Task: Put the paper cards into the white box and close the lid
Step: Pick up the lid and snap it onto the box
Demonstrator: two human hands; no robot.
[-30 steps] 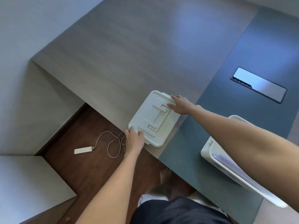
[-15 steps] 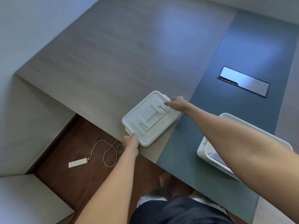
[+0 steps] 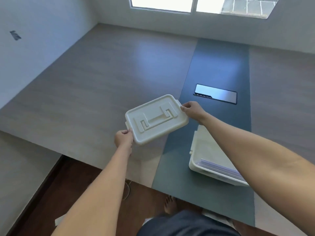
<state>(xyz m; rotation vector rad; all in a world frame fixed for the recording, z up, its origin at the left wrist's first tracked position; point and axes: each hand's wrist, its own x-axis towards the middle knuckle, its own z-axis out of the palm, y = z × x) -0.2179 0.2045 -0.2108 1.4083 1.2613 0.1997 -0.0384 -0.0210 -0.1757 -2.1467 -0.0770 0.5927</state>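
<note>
Now the lid (image 3: 156, 119) is held off the table (image 3: 85, 82) at the centre of the frame, the left hand (image 3: 123, 138) pinching its lower-left end and the right hand (image 3: 191, 110) pinching its upper-right end. The white box (image 3: 202, 166) sits open at the lower right, with paper cards (image 3: 219, 166) already inside. Carry the lid level over the box, square all 4 corners, then press both ends evenly.
</note>
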